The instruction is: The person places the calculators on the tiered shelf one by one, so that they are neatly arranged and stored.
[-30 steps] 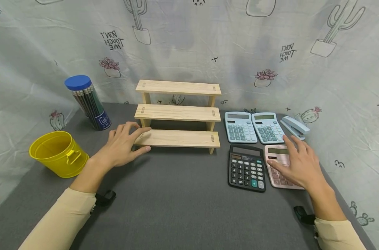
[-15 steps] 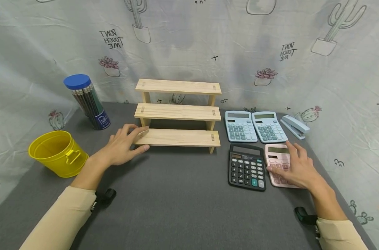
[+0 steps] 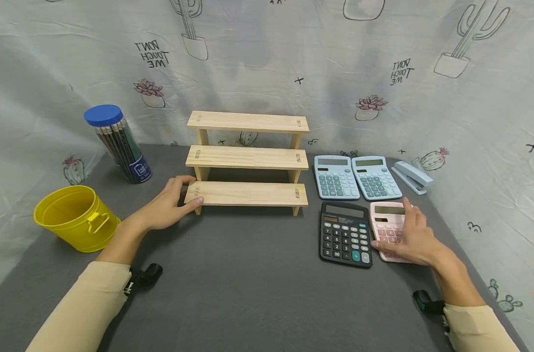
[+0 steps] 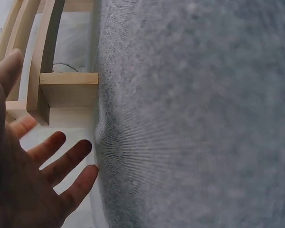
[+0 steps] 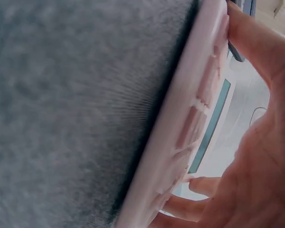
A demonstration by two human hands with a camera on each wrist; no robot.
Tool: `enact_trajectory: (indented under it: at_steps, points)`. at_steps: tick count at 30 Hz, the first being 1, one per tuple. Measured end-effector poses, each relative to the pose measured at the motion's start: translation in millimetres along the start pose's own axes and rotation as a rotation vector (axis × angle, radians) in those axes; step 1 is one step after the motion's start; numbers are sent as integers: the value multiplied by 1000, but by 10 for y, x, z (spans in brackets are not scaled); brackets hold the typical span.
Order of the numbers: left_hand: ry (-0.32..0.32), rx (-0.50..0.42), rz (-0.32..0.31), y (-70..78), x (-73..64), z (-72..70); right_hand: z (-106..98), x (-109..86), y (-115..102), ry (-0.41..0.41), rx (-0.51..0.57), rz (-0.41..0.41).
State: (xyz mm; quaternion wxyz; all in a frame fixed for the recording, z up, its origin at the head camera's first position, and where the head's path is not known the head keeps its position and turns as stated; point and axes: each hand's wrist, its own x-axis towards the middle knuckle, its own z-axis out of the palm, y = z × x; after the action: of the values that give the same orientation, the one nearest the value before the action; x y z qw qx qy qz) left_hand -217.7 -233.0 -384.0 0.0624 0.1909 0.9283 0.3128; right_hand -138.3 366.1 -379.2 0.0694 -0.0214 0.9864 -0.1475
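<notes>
My left hand [image 3: 165, 205] is at the left end of the wooden three-step shelf [image 3: 247, 193]. Its thumb lies by the front of the bottom step and its fingers reach behind that end. In the left wrist view the fingers [image 4: 69, 159] are spread beside the shelf's end, and whether they touch the wood is unclear. My right hand [image 3: 418, 239] spans the pink calculator [image 3: 387, 226], thumb at the left edge and fingers at the right, gripping it across its width. In the right wrist view the calculator [image 5: 180, 128] lies low against the grey cloth.
Left of it lies a black calculator [image 3: 345, 234]. Two light blue calculators [image 3: 336, 177] and a blue stapler [image 3: 412, 177] lie behind. A yellow bucket [image 3: 75, 220] and a blue-lidded pencil tub [image 3: 119, 144] stand at the left. A patterned curtain [image 3: 258, 58] hangs behind the grey table [image 3: 267, 288].
My left hand has shifted slightly left, around the bottom step's end. My right hand has come down onto the pink calculator, its thumb and fingers closing on the sides.
</notes>
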Motion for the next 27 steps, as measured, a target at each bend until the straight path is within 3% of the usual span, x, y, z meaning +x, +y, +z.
enact_trajectory:
  at_steps: [6, 10, 17, 22, 27]
  points:
    - [-10, -39, 13, -63, 41, -1, -43, -36, 3, -48, -2, -17]
    - [-37, -52, -31, -74, 64, -21, -55, -57, 24, -50, 12, -38]
    - [-132, -193, -105, -138, 51, -25, -41, -9, 149, 36, 71, -81]
    - [-141, -206, -107, -163, 39, -15, -26, -23, 192, 53, 144, -91]
    - [-140, -237, -93, -146, 51, -37, -19, -57, 164, 155, 164, -108]
